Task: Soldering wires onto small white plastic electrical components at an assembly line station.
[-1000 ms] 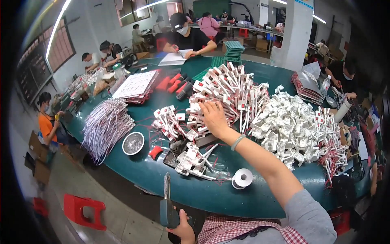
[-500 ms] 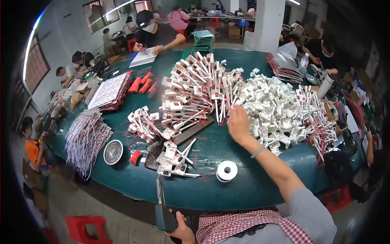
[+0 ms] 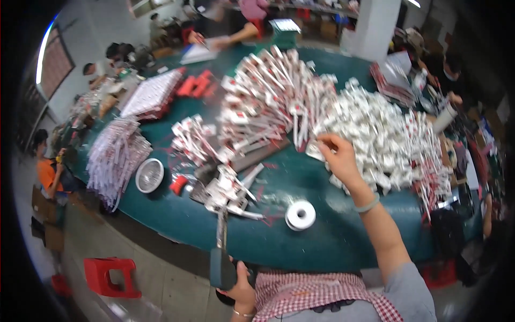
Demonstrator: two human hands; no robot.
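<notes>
My left hand (image 3: 241,287) is closed round the dark green handle of a soldering iron (image 3: 221,257), held at the table's front edge. The iron's metal shaft points away from me, its end by a small heap of white switch housings with leads (image 3: 229,190). My right hand (image 3: 343,161) reaches over the table to the left edge of a large pile of white plastic housings (image 3: 370,129). Its thumb and fingers pinch a white plastic housing (image 3: 315,150), though motion blurs the details. Just left of it lies a big stack of wired red-switch assemblies (image 3: 257,102).
A white spool (image 3: 300,216) stands near the front, and a round bowl (image 3: 149,175) sits left beside a red piece (image 3: 178,184). Bundled white tubes (image 3: 115,155) lie at the far left. A red stool (image 3: 112,276) stands on the floor. Other people work around the table.
My right hand has moved from beside the wired assemblies to the housing pile's left edge, where it pinches a housing. The view has shifted; my left hand still holds the soldering iron.
</notes>
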